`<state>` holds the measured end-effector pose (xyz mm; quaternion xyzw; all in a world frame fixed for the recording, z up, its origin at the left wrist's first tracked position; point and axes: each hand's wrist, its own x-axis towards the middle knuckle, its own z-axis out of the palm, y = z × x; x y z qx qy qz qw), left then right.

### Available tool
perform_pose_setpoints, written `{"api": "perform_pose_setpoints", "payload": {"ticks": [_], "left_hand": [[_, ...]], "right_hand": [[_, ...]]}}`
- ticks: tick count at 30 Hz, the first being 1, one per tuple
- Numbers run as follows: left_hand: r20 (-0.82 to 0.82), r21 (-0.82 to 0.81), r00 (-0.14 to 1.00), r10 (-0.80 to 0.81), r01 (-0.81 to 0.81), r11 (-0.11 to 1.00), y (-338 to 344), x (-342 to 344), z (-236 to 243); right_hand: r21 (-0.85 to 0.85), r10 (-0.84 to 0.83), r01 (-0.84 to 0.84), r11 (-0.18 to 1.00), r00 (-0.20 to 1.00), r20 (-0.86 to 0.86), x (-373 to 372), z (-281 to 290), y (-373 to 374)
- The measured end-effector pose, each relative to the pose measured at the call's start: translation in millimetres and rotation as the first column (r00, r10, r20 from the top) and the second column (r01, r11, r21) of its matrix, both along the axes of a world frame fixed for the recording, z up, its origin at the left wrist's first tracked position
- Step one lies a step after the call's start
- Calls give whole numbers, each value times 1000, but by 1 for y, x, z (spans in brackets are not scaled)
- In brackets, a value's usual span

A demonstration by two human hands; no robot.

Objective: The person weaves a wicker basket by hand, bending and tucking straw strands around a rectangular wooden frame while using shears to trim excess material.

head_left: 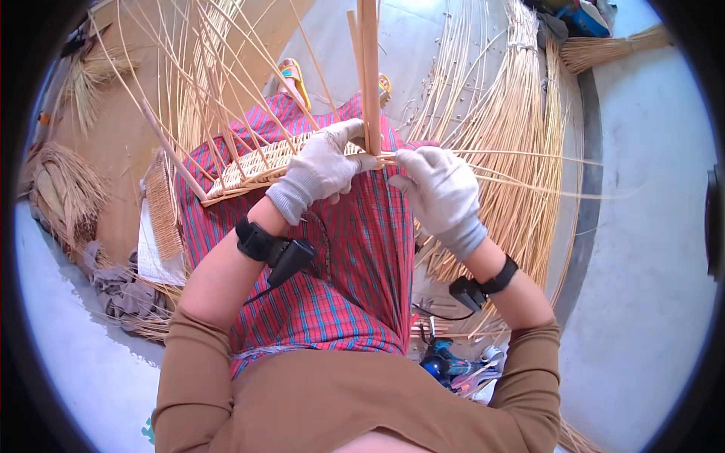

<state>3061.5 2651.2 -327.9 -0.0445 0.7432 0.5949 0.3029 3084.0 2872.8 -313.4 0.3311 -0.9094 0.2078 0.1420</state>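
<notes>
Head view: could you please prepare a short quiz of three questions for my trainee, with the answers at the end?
1. True or false: the left hand and the right hand are both gloved.
2. Choose one. The cloth under the weave is: A) plain white; B) red plaid; C) plain green.
3. Fill in: the largest reed bundle lies on the person's ____ side.

Key: 1. True. 2. B. 3. Right.
</notes>
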Motion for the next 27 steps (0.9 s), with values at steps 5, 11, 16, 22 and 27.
{"api": "perform_pose_setpoints", "payload": {"ticks": [5, 11, 16, 22, 27], "left_hand": [[-50, 43, 997, 62, -60, 997, 4, 5, 0], [-43, 11, 999, -3, 3, 1000, 0, 3, 1], [-38, 6, 999, -27, 28, 1000, -2, 4, 4], [-72, 40, 997, 7, -4, 999, 1, 7, -6], [-50, 45, 999, 18, -16, 999, 1, 1, -9]], "right_hand": [[439, 157, -52, 897, 966, -206, 2, -3, 7], [555, 176, -66, 830, 973, -147, 1, 2, 0], [392, -119, -15, 920, 941, 316, 0, 16, -7], [227, -253, 158, 961, 837, 485, 10, 2, -7], [223, -37, 48, 974, 998, -51, -2, -10, 4]]}}
